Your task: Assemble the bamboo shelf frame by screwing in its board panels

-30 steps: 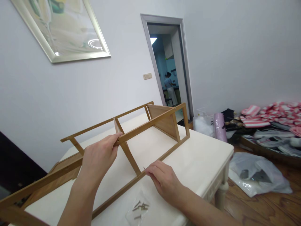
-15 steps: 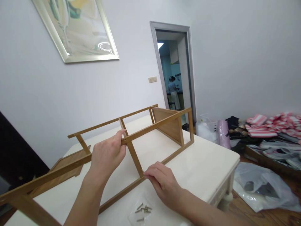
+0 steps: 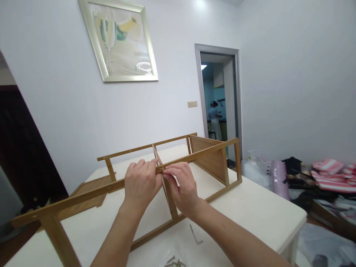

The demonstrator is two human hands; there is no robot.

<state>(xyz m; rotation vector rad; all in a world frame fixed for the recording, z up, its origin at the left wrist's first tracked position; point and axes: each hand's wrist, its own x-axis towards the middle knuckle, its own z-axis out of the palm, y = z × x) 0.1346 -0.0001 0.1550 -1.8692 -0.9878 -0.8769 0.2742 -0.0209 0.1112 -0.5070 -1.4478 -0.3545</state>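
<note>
On a white table (image 3: 258, 205) lies a brown wooden shelf frame (image 3: 200, 151) on its side, with one panel (image 3: 207, 155) standing in its far end. My left hand (image 3: 142, 181) is closed round the upper rail where the middle crosspiece meets it. Against the same joint, my right hand (image 3: 182, 187) pinches a small screw (image 3: 162, 170), mostly covered by the fingertips. An L-shaped hex key (image 3: 195, 235) rests on the tabletop below my right forearm. Several screws (image 3: 175, 261) lie on a clear plastic bag at the bottom edge of the view.
Another wooden panel (image 3: 91, 185) is at the table's left side. Right of the table, plastic bags (image 3: 325, 241), a pink roll (image 3: 279, 177) and striped cloth (image 3: 332, 178) cover the floor. Through the doorway (image 3: 218, 100) a person (image 3: 214, 116) stands in the far room.
My right hand has risen from the lower end of the crosspiece to the upper rail joint, beside my left hand. The hex key has come into view. The camera has tilted up and left.
</note>
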